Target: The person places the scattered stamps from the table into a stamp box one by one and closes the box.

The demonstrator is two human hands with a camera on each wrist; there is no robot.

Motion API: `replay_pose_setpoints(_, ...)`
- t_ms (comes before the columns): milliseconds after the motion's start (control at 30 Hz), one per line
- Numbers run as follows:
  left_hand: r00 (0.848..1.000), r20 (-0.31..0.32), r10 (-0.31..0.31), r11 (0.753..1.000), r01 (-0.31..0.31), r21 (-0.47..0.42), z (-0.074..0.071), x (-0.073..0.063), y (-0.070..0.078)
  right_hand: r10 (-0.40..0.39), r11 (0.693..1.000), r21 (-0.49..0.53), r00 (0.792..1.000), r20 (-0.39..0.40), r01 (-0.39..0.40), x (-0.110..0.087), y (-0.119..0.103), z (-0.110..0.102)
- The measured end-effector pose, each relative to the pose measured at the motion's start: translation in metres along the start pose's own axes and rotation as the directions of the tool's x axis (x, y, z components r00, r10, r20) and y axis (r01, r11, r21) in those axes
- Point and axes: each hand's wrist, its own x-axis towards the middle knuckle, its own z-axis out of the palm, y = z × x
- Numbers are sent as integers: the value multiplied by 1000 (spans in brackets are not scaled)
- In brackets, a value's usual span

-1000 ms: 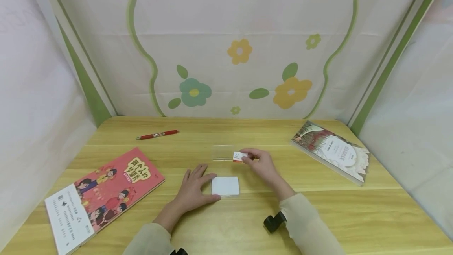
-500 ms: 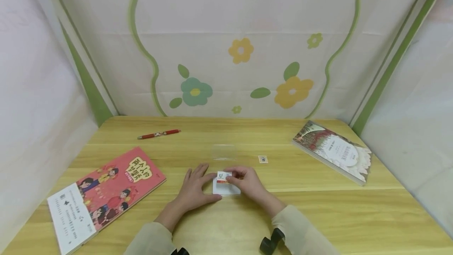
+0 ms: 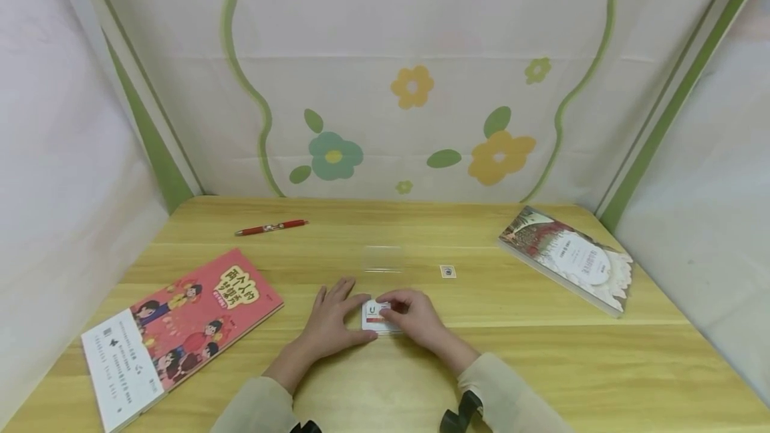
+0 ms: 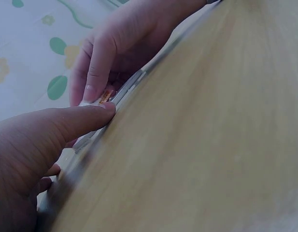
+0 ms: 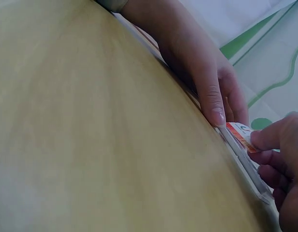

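Observation:
In the head view, my left hand (image 3: pixel 325 326) lies on the table with thumb and forefinger round the left side of a shallow clear plastic box (image 3: pixel 391 333) that has a white layer inside. My right hand (image 3: pixel 419 318) pinches a small white card (image 3: pixel 371 310) with a dark U-shaped mark and an orange-red band. The card is over the box, close to its left side. In the right wrist view the card (image 5: pixel 239 134) tilts slightly above the box, near my left thumb. My right fingers cover part of the card.
Behind the box lies a clear plastic lid (image 3: pixel 383 259). A small stamp-like card (image 3: pixel 448 271) sits to its right. A red pen (image 3: pixel 271 228) lies at the back left, a pink book (image 3: pixel 198 326) at left and a pale-and-red book (image 3: pixel 565 259) at right.
My right hand has brought the small card from beside the lid leftward and toward me, over the box, then slightly lower. The stamp-like card came into sight. My left hand stays put.

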Motion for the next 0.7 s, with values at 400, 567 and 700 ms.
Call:
replay_pose_setpoints(400, 1000, -5, 8, 1000, -8, 2, 1, 0, -3, -127, 974, -186, 992, 10, 126, 2, 2, 4)
replay_pose_setpoints(567, 1000, -7, 11, 1000, -11, 8, 2, 0, -3, -134, 964, -232, 991, 1, 131, 1, 1, 5)
replay_pose_setpoints(700, 1000, -6, 11, 1000, -11, 9, 2, 1, -3, -141, 958, -252, 990, -3, 136, 1, 0, 5)
